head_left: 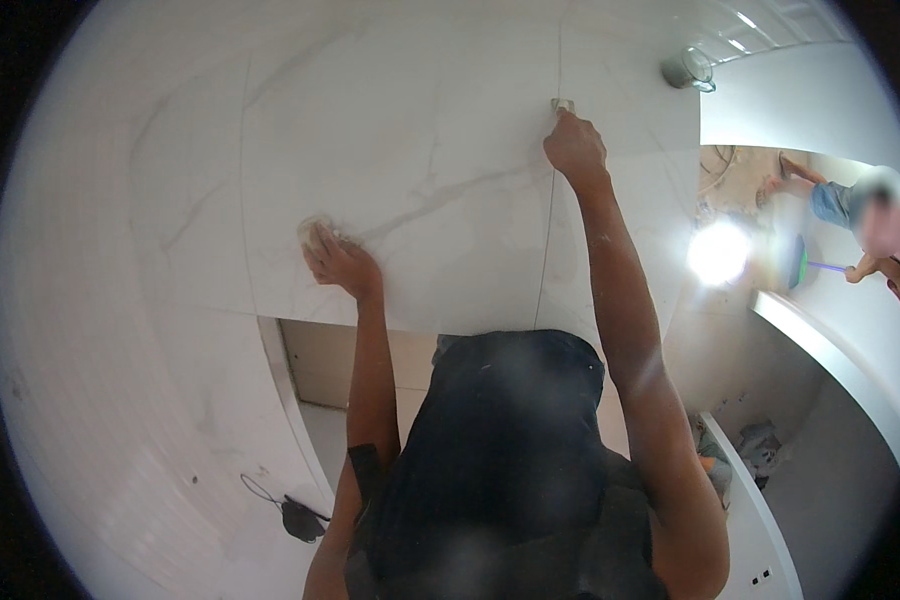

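Observation:
A white, grey-veined marble-look tile surface (400, 130) with thin dark joint lines spreads before me. My left hand (345, 265) presses a pale, crumpled wad (316, 226) against it, fingers bent over it; whether this is cloth or sponge I cannot make out. Farther off and to the right, my right hand (577, 148) grips a small, pale, flat-edged piece (562, 104) with its index finger on top. That piece sits right on a joint line, touching the surface. My right arm is stretched out almost straight.
A clear glass mug (688, 69) lies or stands by the far right edge. Beyond that edge, on a lower floor, a person (875, 215) holds a broom (798, 262). A bright lamp (718, 252) glares nearby. Lower left is a dark object with a cord (300, 520).

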`<act>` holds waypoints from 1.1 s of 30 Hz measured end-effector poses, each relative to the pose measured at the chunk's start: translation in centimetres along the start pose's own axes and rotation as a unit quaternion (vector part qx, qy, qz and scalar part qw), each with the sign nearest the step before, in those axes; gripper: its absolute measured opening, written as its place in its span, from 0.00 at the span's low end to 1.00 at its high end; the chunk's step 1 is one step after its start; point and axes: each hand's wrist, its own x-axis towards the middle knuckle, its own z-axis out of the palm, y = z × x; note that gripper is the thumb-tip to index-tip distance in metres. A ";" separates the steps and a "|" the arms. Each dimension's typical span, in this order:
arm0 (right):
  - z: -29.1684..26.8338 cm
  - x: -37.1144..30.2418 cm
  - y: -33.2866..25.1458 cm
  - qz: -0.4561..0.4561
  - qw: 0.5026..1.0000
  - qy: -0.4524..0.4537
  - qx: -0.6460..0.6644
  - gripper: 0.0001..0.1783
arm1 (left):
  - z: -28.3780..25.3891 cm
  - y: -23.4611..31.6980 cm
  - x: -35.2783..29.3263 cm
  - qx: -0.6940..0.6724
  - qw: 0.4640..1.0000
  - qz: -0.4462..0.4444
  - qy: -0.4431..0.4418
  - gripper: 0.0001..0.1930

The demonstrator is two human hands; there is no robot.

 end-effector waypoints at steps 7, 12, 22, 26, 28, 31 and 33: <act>1.6 -9.0 0.7 0.016 0.998 -0.030 -0.052 0.24 | 0.9 -1.6 -0.1 0.043 0.999 0.007 0.015 0.25; 1.4 -3.0 0.8 -0.051 0.996 0.041 -0.055 0.21 | 1.0 -1.6 -0.4 0.039 0.999 -0.024 0.007 0.24; -1.9 10.7 1.2 -0.107 0.988 0.060 -0.095 0.18 | 0.7 -0.4 0.1 0.033 0.999 -0.009 -0.010 0.25; 1.9 0.3 2.6 -0.052 0.994 -0.021 -0.096 0.26 | 1.3 -2.1 -0.5 0.066 0.998 -0.011 0.014 0.27; 1.8 -6.9 1.7 -0.015 0.995 -0.068 -0.077 0.29 | 0.7 -1.4 -0.3 0.057 0.998 -0.003 0.017 0.26; 3.7 -11.6 1.3 0.002 0.998 -0.042 -0.055 0.29 | 0.2 -0.3 0.3 0.031 0.999 -0.009 -0.005 0.25; 3.6 -11.4 0.5 -0.009 0.999 -0.031 -0.025 0.29 | -0.3 0.2 0.2 0.026 0.999 -0.028 -0.018 0.25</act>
